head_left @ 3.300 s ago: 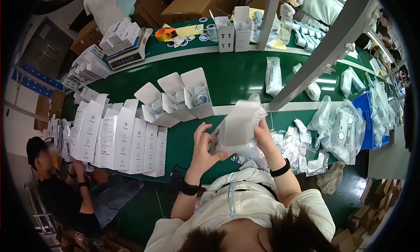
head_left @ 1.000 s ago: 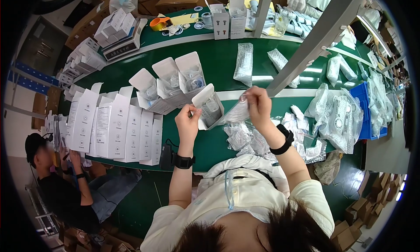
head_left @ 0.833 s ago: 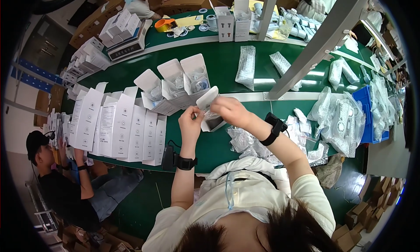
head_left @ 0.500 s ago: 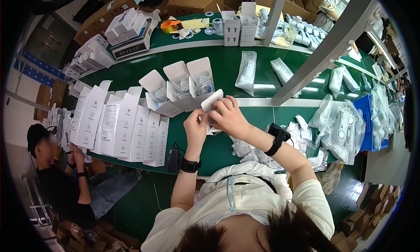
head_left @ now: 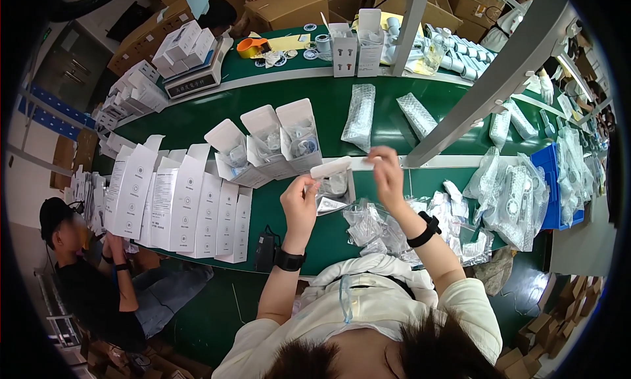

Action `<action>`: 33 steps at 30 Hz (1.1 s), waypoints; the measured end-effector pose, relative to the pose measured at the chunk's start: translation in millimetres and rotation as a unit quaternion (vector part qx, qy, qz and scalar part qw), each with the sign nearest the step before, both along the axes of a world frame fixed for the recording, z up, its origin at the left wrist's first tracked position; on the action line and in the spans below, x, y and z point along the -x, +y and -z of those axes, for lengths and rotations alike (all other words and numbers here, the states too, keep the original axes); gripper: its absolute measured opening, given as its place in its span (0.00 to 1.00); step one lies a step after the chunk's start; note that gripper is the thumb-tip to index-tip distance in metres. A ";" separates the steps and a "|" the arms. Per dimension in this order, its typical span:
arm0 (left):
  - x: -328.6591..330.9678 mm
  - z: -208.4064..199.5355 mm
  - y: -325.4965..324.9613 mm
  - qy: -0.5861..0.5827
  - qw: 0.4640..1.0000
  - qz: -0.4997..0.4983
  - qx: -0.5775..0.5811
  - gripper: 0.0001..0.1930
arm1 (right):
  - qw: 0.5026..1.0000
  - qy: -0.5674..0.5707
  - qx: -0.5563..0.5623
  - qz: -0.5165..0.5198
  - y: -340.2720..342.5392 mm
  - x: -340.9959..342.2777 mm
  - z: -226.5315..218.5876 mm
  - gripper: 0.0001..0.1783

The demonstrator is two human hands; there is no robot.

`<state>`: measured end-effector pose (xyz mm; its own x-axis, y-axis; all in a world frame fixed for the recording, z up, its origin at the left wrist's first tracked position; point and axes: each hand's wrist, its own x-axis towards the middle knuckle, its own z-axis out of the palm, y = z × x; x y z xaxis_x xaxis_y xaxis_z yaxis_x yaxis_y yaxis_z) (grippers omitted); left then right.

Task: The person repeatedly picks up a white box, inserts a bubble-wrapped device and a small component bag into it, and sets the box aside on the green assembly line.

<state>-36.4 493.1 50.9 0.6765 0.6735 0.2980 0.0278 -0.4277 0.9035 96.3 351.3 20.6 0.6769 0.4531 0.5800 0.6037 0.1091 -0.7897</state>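
My left hand (head_left: 300, 200) is closed on the left side of an open white carton (head_left: 340, 166), thumb near its raised flap. Inside the carton lie clear-bagged parts (head_left: 335, 186); a silvery packet (head_left: 330, 205) shows at its near end. My right hand (head_left: 386, 175) is raised just right of the carton, apart from it, its fingers smeared by motion. Just beyond my left hand stand three open white cartons (head_left: 299, 149) filled with bagged parts. To the right of the carton, small clear bags of parts (head_left: 374, 224) are heaped on the green table (head_left: 263, 237).
Tall white cartons (head_left: 174, 201) stand in a row at left. Bubble-wrapped pieces (head_left: 359, 119) lie beyond a metal rail. A grey post (head_left: 480, 83) slants across the right, near larger plastic bags (head_left: 513, 195) and a blue bin (head_left: 545, 182). A person (head_left: 85, 260) sits at left.
My right hand has let go of the carton and moved right and up. The carton's inside now shows, while my left hand keeps its hold.
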 end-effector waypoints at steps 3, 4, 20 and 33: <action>-6.3 -8.1 -10.8 -0.001 1.000 0.019 -0.017 0.04 | 0.964 0.052 0.164 0.203 32.5 -67.1 7.0 0.17; -10.4 -10.5 -12.0 -0.002 0.999 0.028 -0.019 0.04 | 0.940 0.017 0.242 0.240 51.0 -87.3 19.9 0.22; -84.1 6.0 14.9 0.031 0.983 0.015 -0.182 0.08 | 0.963 -0.004 0.211 0.170 24.9 -94.4 2.2 0.47; 126.7 -175.7 173.2 0.380 0.600 -0.484 -0.511 0.35 | 0.979 0.073 0.180 0.066 -63.2 13.4 8.7 0.45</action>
<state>-163.1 666.4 226.6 0.3171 0.5886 0.7436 0.9484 -0.1976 -0.2481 82.8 288.1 11.9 0.8072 0.5128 0.2924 0.4722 -0.2635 -0.8412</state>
